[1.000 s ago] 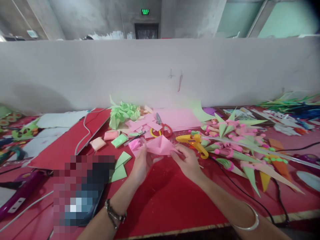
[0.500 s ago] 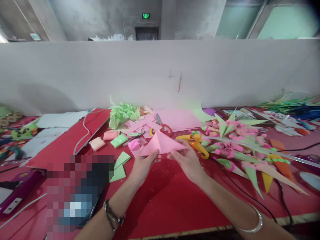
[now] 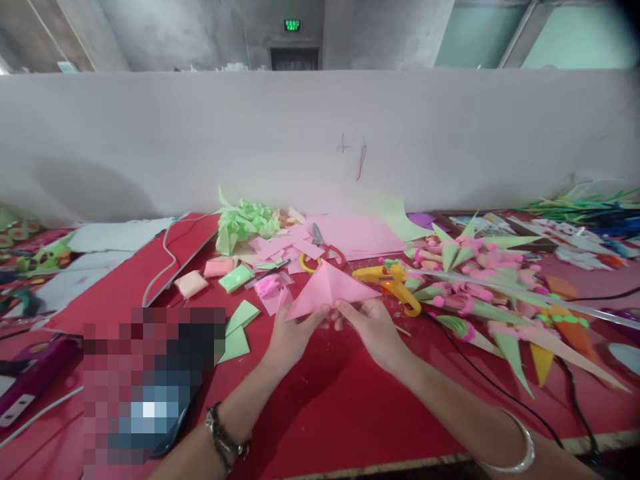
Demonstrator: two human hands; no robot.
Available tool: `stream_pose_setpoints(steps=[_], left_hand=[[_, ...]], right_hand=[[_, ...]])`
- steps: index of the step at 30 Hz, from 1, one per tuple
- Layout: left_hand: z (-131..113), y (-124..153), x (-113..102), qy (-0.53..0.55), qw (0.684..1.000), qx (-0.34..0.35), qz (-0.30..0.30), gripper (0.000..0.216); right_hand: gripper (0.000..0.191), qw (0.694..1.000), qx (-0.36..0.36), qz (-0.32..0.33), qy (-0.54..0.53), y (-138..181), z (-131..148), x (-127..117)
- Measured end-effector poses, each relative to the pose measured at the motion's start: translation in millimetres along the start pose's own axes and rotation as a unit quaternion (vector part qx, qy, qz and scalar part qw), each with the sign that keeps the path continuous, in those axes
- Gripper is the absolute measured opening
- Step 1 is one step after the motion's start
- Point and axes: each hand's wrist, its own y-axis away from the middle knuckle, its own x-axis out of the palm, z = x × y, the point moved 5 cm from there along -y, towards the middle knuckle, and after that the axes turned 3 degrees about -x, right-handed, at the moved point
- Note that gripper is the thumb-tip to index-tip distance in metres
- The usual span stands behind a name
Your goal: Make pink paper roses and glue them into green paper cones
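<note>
A piece of pink paper (image 3: 327, 290), creased down its middle into a wide triangle, is held up over the red table. My left hand (image 3: 296, 333) grips its lower left edge, thumb toward the centre. On its lower right edge, my right hand (image 3: 371, 328) pinches the paper, and the two thumbs nearly meet below the crease. Just behind the paper lie scissors (image 3: 318, 237) with red and yellow handles. A yellow glue gun (image 3: 393, 283) rests right of the paper, its small orange light lit.
Finished-looking paper cones in green and pink (image 3: 480, 267) are heaped at the right. Crumpled green paper (image 3: 245, 223) and pink sheets (image 3: 350, 233) lie at the back before a white partition (image 3: 250, 140). Small clay packets (image 3: 237, 278) and green paper pieces (image 3: 240, 330) are at left. A black cable (image 3: 495, 373) crosses right.
Both hands have moved closer together along the paper's lower edge, the right hand sliding toward the middle crease. The paper has shifted slightly to the right in view.
</note>
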Motion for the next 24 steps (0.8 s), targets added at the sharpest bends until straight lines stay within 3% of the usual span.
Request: stream_pose_setpoints(steps=[10, 19, 24], left_hand=[[4.5, -3.2, -3.1, -0.029, 0.999, 0.016, -0.009, 0.019], [0.8, -0.7, -4.4, -0.161, 0.985, 0.050, -0.021, 0.025], [-6.9, 2.8, -2.4, -0.203, 0.968, 0.143, -0.020, 0.022]], right_hand=[[0.022, 0.999, -0.015, 0.020, 0.019, 0.7, 8.7, 1.8], [0.019, 0.998, -0.021, 0.027, 0.045, 1.7, 10.9, 2.7], [0.023, 0.996, -0.023, 0.048, 0.067, 2.9, 8.2, 4.2]])
